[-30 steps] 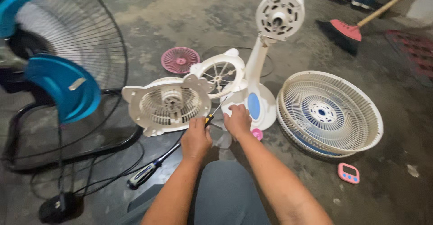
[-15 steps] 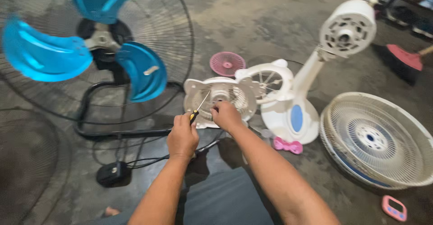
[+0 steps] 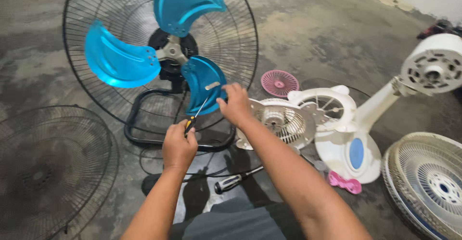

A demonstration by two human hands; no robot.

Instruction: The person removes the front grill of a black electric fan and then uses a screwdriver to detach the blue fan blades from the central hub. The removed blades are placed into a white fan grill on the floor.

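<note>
My left hand (image 3: 179, 145) grips a small screwdriver (image 3: 197, 113) with a yellow and black handle, its shaft pointing up toward the lowest blue blade (image 3: 202, 82) of a large black floor fan (image 3: 159, 52). My right hand (image 3: 234, 103) reaches over to that same blade, fingers bent near its tip; whether it touches the blade I cannot tell. The fan stands upright on a black tube base (image 3: 139, 124) with its front grille off.
A black wire grille (image 3: 48, 168) lies at the left. A larger screwdriver (image 3: 231, 181) rests by my knee. To the right are a small white fan body (image 3: 284, 122), a white stand fan (image 3: 385, 105), a pink disc (image 3: 279, 83), a pink piece (image 3: 344, 182) and white grilles (image 3: 428, 182).
The view swung left, bringing the blue-bladed fan to the centre. Both hands left the small white fan body and moved up to the blue blade, the screwdriver still in my left hand.
</note>
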